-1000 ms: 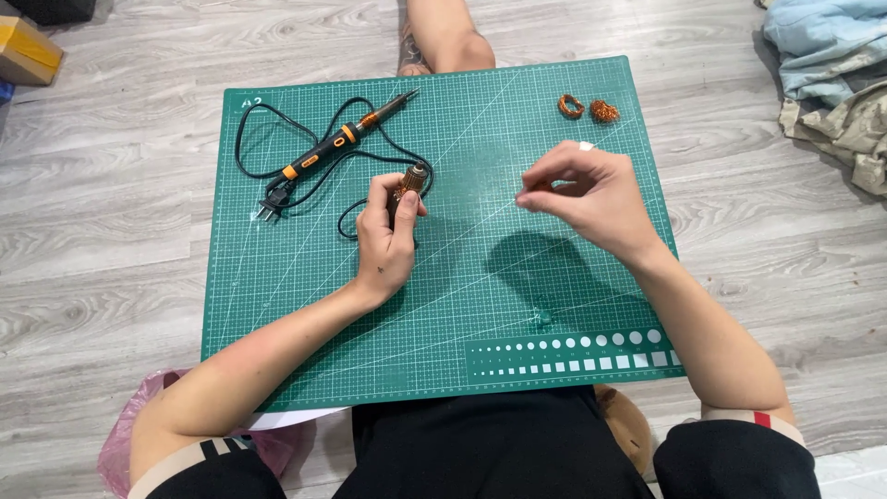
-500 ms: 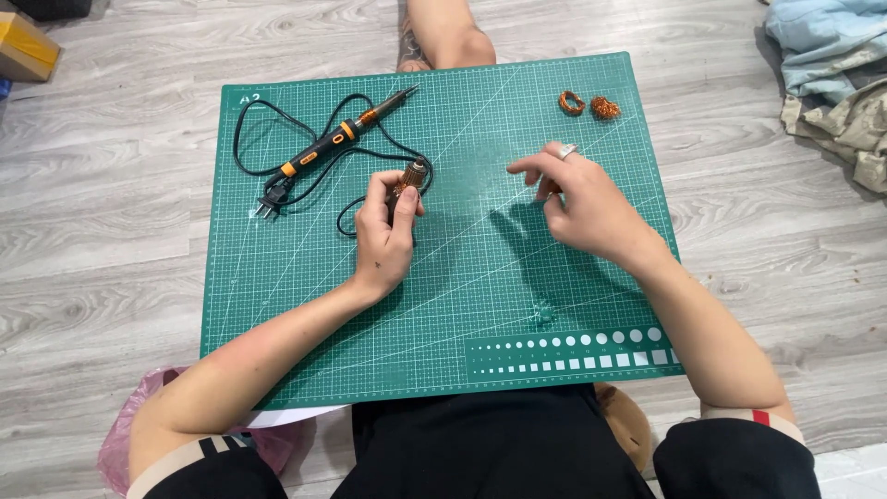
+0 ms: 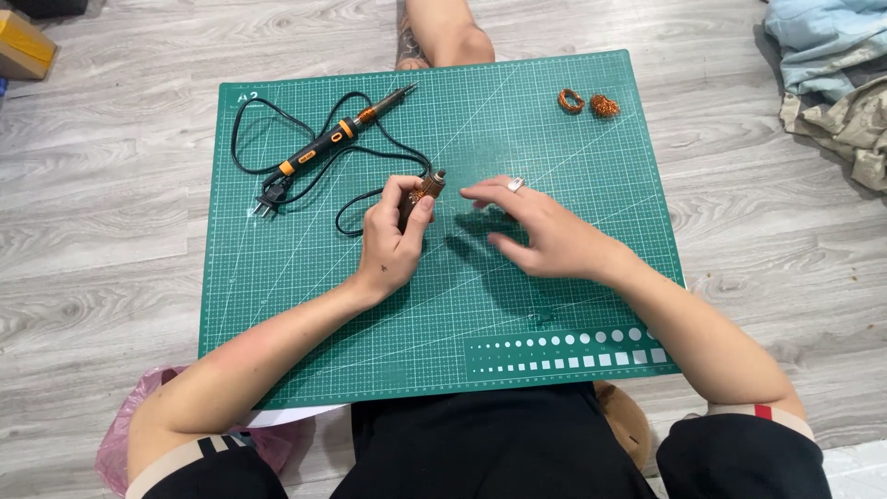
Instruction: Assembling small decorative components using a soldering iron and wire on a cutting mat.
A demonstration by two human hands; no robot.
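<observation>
My left hand [image 3: 395,238] grips a small brown cylinder wound with copper wire [image 3: 427,188], held upright-tilted over the middle of the green cutting mat [image 3: 370,333]. My right hand [image 3: 545,233] hovers just to its right, fingers spread and empty, a ring on one finger. Its fingertips are close to the cylinder but apart from it. A black and orange soldering iron [image 3: 337,139] lies on the mat's upper left, its black cord [image 3: 305,176] looped around it with the plug at the left.
Two small copper wire coils [image 3: 586,103] lie at the mat's top right. A bare leg of another person [image 3: 443,32] shows beyond the mat's far edge. Crumpled cloth [image 3: 832,83] lies at right, a yellow box [image 3: 23,44] at top left, a pink bag [image 3: 129,434] by my left elbow.
My right hand has moved left toward the cylinder and opened its fingers. The left hand has stayed in place with the cylinder.
</observation>
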